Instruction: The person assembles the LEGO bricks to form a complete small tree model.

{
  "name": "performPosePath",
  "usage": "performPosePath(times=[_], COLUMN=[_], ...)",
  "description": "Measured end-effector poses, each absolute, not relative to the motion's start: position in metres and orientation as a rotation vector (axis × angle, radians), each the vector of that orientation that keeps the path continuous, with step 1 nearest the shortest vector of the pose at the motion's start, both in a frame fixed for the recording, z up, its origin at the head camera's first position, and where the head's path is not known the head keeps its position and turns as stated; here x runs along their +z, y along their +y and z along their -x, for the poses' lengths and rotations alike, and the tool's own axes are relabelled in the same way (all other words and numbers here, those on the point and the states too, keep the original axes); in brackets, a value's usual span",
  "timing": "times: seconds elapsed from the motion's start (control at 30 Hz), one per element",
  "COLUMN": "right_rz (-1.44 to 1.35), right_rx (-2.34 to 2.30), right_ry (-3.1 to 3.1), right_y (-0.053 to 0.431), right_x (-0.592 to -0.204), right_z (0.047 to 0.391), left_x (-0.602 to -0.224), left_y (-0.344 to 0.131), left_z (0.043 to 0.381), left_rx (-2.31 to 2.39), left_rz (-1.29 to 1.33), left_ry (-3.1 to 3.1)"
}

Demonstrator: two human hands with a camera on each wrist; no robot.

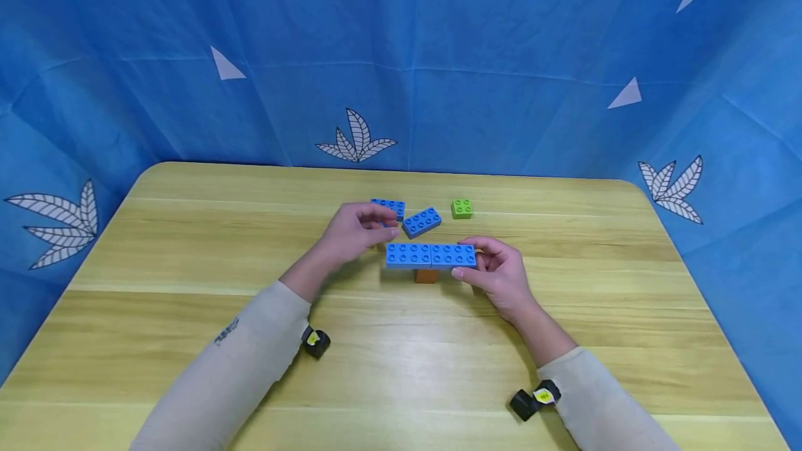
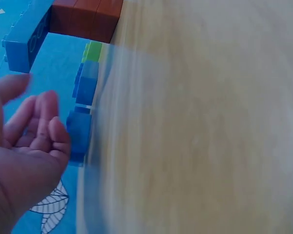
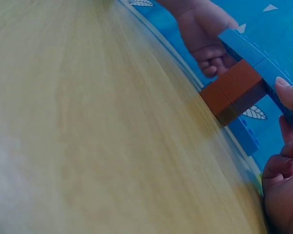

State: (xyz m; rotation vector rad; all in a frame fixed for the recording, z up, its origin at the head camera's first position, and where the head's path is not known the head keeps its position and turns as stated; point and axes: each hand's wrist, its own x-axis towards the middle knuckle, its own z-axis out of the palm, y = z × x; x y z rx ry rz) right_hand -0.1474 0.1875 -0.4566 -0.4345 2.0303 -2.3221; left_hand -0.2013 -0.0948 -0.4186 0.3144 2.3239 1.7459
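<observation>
Bricks, both blue, are borne end to end on top of the brown stack (image 1: pixel 426 276): the left blue brick (image 1: pixel 408 255) is overhung to the stack's left, the right blue brick (image 1: pixel 454 255) to its right, and the seam is placed above the stack, slightly right of its middle. Whether the studs underneath are fully seated cannot be told.

At the outer end, right of the stack, the right blue brick is pinched between the thumb and fingers of the right hand (image 1: pixel 500 273). By the left hand (image 1: pixel 352 234), left of the stack, nothing is seen to be gripped; its fingers are loosely bent, the thumb is parted from them, and contact with the left blue brick cannot be judged. Beyond the stack, a slanted blue brick (image 1: pixel 422 222), a second loose blue brick (image 1: pixel 395 205) partly covered by the left hand, and a green brick (image 1: pixel 462 209) are seen.

For a good join, the span is probably best kept level by a light pinch, with pressure applied straight down over the stack. If an overhung end were pushed instead, the opposite brick could be levered up; the left end is therefore best supported from below
</observation>
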Motion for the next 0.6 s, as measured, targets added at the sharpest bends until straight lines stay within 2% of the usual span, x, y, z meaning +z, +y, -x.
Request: performPosePath(times=[0.6], right_rz=[0.452], right_rx=[-2.309], right_ry=[2.046], right_y=[0.189], right_x=[-0.458], right_z=[0.149], left_x=[-0.435], left_y=[-0.076], left_z=[0.214], left_rx=[1.439], left_rz=[-0.338], left_ry=[2.666])
